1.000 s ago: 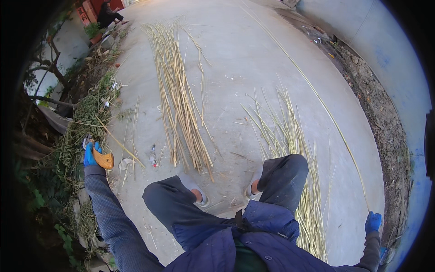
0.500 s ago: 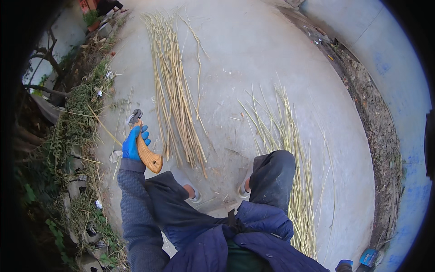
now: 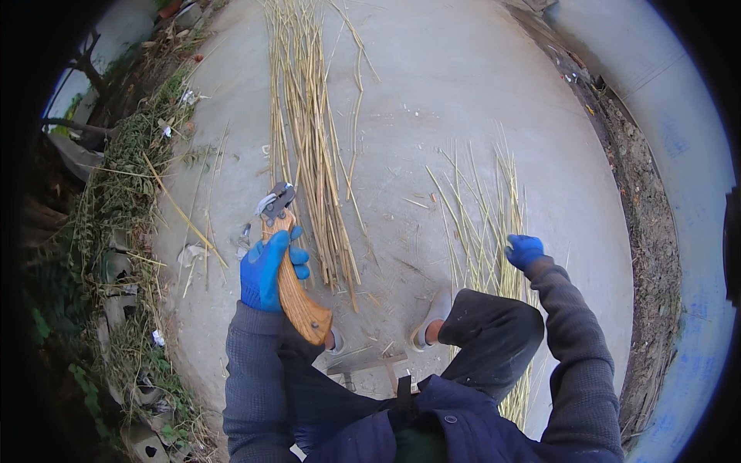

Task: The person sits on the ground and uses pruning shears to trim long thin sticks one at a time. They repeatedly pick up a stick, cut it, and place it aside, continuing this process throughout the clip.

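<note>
My left hand [image 3: 266, 270], in a blue glove, is wrapped round a tool with a curved wooden handle [image 3: 297, 297] and a grey metal head [image 3: 276, 202]. The head points away from me, near a bundle of tan stalks [image 3: 312, 154] on the ground. My right hand [image 3: 525, 251], also blue-gloved, is closed over the thinner, greenish-yellow stalks [image 3: 482, 224] to the right of my knee. Its curled fingers hide whatever may be in them.
Grey concrete [image 3: 432, 85] runs between a weedy strip [image 3: 116, 201] on the left and a dirt edge [image 3: 633, 170] beside a pale wall [image 3: 687, 139]. A wooden piece [image 3: 367, 365] lies between my feet. One loose stalk [image 3: 185, 212] lies at left.
My right hand has come up from the lower right corner to the greenish-yellow stalks. My left hand, still gripping the wooden-handled tool, has shifted right and slightly nearer me.
</note>
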A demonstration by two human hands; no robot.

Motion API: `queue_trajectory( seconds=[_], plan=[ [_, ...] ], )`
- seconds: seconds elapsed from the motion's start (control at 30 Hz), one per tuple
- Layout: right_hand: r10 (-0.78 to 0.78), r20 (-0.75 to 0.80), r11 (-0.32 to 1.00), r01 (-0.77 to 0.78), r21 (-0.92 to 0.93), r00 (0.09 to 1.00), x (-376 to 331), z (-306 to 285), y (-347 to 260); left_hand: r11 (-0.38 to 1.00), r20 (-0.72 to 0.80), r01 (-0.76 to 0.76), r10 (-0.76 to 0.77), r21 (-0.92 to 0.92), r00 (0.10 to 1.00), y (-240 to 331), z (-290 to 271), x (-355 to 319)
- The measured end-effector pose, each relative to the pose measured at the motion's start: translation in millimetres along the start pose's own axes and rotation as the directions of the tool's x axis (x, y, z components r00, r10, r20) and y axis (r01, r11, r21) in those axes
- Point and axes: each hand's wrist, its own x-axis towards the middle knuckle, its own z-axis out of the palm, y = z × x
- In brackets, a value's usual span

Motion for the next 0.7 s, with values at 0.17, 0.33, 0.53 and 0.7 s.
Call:
queue_trajectory(
  seconds=[0.17, 0.33, 0.53, 0.7],
  plan=[
    [-0.121, 0.207, 0.971, 0.073, 0.228, 0.971, 131, 35, -224, 0.988, -0.031, 0.136, -0.134, 0.066, 0.99, 8, 7, -12],
    [0.002, 0.352, 0.939, -0.122, 0.321, 0.936, 154, 107, -347, 0.961, 0.032, 0.277, -0.276, -0.013, 0.96, 18, 18, -14],
    [-0.002, 0.298, 0.907, -0.124, 0.403, 0.955, 186, 155, -376, 0.931, -0.046, 0.353, -0.35, 0.094, 0.936, 23, 29, -7],
    [-0.049, 0.2, 0.914, -0.037, 0.404, 0.979, 181, 145, -311, 0.946, 0.012, 0.323, -0.324, 0.037, 0.946, 20, 24, -5]
  ],
)
